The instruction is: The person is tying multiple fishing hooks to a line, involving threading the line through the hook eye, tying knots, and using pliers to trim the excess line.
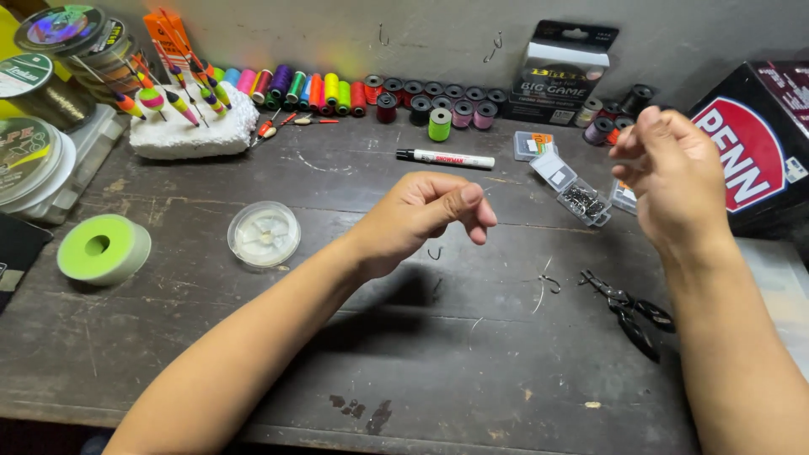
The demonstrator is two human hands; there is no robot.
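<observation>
Both hands are held above the table (253, 354), the left hand (425, 215) pinched above a hook (435, 253), the right hand (670, 173) loosely curled; any line between them cannot be told.

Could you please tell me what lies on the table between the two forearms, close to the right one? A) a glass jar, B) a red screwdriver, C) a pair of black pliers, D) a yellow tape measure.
C: a pair of black pliers lies flat on the dark wooden table, just beside the right forearm, with a loose fish hook near its tip.

Head camera looks down, close, over the workbench (253, 379).
</observation>
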